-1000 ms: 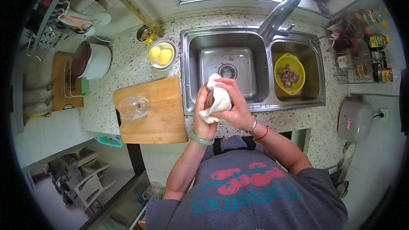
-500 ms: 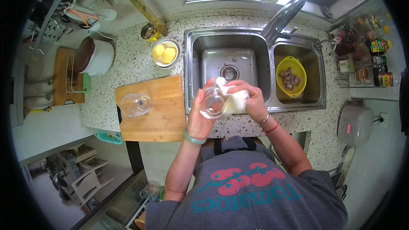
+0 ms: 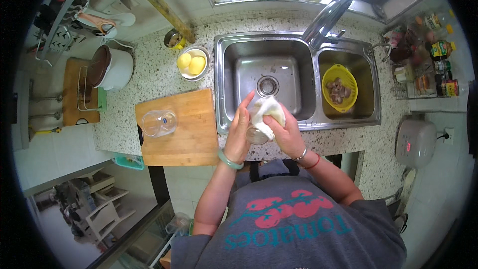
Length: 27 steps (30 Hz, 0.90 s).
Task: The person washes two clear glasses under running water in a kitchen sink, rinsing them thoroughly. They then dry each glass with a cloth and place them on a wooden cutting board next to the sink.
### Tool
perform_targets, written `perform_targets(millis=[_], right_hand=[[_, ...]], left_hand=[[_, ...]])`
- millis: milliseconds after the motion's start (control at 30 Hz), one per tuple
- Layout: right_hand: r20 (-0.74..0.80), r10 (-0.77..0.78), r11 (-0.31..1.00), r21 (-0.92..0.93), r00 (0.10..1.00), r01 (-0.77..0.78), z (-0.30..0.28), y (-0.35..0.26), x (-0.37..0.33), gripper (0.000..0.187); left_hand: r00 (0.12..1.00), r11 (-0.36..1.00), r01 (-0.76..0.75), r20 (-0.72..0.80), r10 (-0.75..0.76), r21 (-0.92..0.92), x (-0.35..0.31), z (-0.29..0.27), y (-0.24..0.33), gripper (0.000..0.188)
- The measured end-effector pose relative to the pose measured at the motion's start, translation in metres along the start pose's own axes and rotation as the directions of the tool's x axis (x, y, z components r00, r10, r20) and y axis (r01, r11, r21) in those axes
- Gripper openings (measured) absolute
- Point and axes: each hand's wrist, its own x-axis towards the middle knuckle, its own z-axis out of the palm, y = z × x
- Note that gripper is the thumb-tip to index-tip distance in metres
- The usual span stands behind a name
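Note:
Above the front edge of the sink (image 3: pixel 302 100), my left hand (image 3: pixel 238 138) supports a clear glass cup (image 3: pixel 257 136), its palm and fingers along the cup's left side. My right hand (image 3: pixel 288 134) is closed around a crumpled white cloth (image 3: pixel 269 108) and presses it against the cup, covering much of it. Whether some of the cloth is inside the cup I cannot tell. To the left, another piece of clear glassware (image 3: pixel 159 122) rests on a wooden cutting board (image 3: pixel 191 144).
Behind the board are a bowl of peeled yellow pieces (image 3: pixel 194 64) and a small pot (image 3: pixel 174 39). A yellow colander (image 3: pixel 339 88) with meat-like chunks sits in the right basin under the faucet (image 3: pixel 326 20). A white pot (image 3: pixel 117 67) stands left; a bottle rack (image 3: pixel 428 65) hangs right.
The cup has tipped, with its round end now lower and nearer my body. My right hand and the cloth have shifted left, over the cup.

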Motion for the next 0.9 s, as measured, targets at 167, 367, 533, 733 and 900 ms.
perform_targets(millis=[167, 367, 533, 733, 900], right_hand=[[-0.172, -0.243, 0.892, -0.426, 0.955, 0.15, 0.0, 0.005, 0.004, 0.025], [-0.194, -0.262, 0.931, -0.309, 0.945, 0.194, 0.007, 0.005, 0.016, 0.016], [-0.213, 0.116, 0.983, 0.167, 0.97, -0.081, 0.006, -0.003, 0.014, 0.021], [-0.187, 0.298, 0.846, 0.507, 0.936, -0.168, -0.007, -0.014, 0.01, 0.029], [-0.14, 0.025, 0.999, 0.045, 0.99, -0.019, -0.001, -0.014, -0.005, 0.033]], left_hand=[[0.992, 0.979, -0.098, -0.056, 0.109, 0.176, -0.019, 0.01, -0.013, 0.071], [0.911, 0.842, -0.326, -0.093, 0.401, 0.43, -0.011, 0.018, -0.035, 0.076], [0.935, 0.878, -0.285, -0.091, 0.343, 0.385, -0.01, 0.006, -0.035, 0.073], [0.99, 0.989, -0.114, -0.074, 0.121, 0.092, -0.011, -0.003, -0.011, 0.072], [0.96, 0.963, -0.225, -0.136, 0.245, 0.15, -0.006, -0.003, -0.012, 0.069]])
